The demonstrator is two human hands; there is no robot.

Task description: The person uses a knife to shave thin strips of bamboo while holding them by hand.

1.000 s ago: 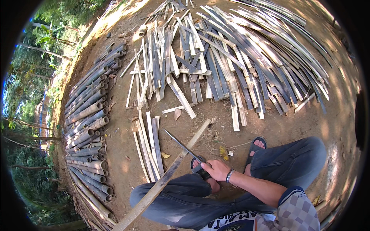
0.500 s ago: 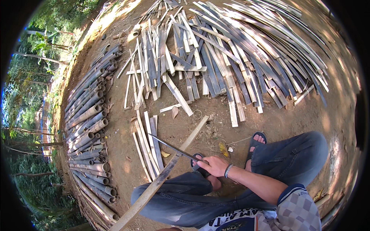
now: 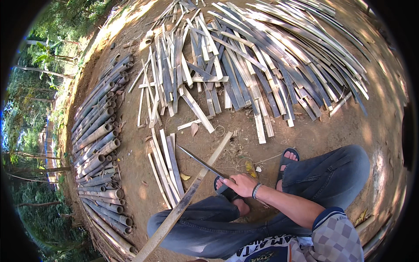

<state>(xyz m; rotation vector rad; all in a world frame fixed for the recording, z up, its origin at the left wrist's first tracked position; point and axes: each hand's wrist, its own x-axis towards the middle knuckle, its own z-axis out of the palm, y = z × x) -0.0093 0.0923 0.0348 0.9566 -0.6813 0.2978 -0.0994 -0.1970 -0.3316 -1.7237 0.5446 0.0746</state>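
My right hand point(image 3: 240, 185) is closed around the handle of a long knife point(image 3: 200, 162), above my left foot. The dark blade points up and to the left. It crosses a long split bamboo strip point(image 3: 174, 214), and I cannot tell whether it touches. The strip runs diagonally from the lower edge, over my left thigh, to the ground beyond my foot. Its lower part is pale, with a dark patch near the blade. My left hand is out of the picture.
A large spread of split bamboo strips point(image 3: 257, 72) covers the ground ahead. A smaller bundle of strips point(image 3: 165, 168) lies left of my foot. Whole bamboo poles point(image 3: 98, 131) are stacked along the left side, with trees behind. My sandalled feet point(image 3: 286, 163) rest on bare soil.
The knife has turned, its tip swinging away and to the right. The strip's near end sits slightly farther right. My right hand stays closed on the handle, and the view has shifted slightly.
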